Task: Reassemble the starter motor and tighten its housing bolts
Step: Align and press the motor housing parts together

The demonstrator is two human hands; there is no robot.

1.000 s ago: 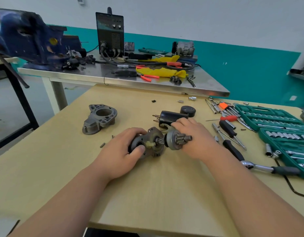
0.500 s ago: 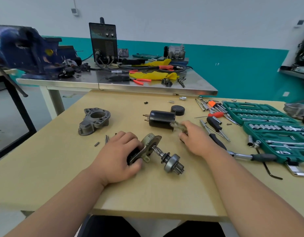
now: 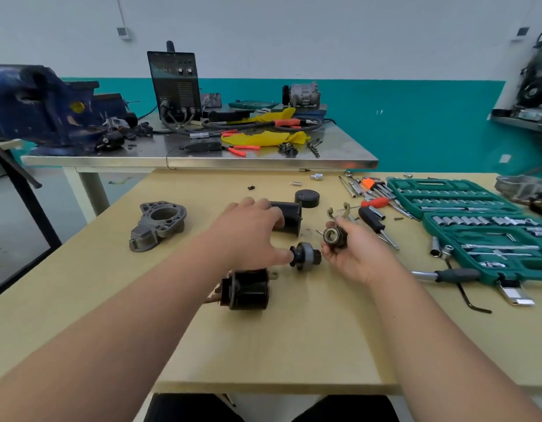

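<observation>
Starter motor body (image 3: 248,289) lies nearest me on the wooden table (image 3: 294,345), a black cylinder on its side, clear of both hands. Just beyond it, the pinion drive (image 3: 306,255) rests on the tabletop, gear teeth pointing right. My left hand (image 3: 251,229) reaches across above it, palm down and loose, gripping nothing. The thumb tip sits right at the drive's black collar, though I can't tell if it touches. Those fingers stretch out over the black solenoid (image 3: 289,219), which lies on its side a little farther back.

To the right, my right hand (image 3: 355,254) is turned palm up, fingers curled round a small round bearing piece (image 3: 333,236), just beside the pinion drive. Over on the near right, a ratchet handle (image 3: 455,274) lies at the edge of the open green socket set (image 3: 476,226). Past my right fingertips, a pale shift fork (image 3: 339,211) lies flat, with a black-handled screwdriver (image 3: 371,219) beside it.

Off to the left, well apart from the other parts, sits the grey nose housing (image 3: 158,223). Farther back, a black end cap (image 3: 307,198) stands just behind the solenoid. Beyond the wooden table's far edge, a steel bench (image 3: 202,153) carries a blue vise (image 3: 41,105), a black welder (image 3: 175,83) and a yellow cloth (image 3: 263,137).
</observation>
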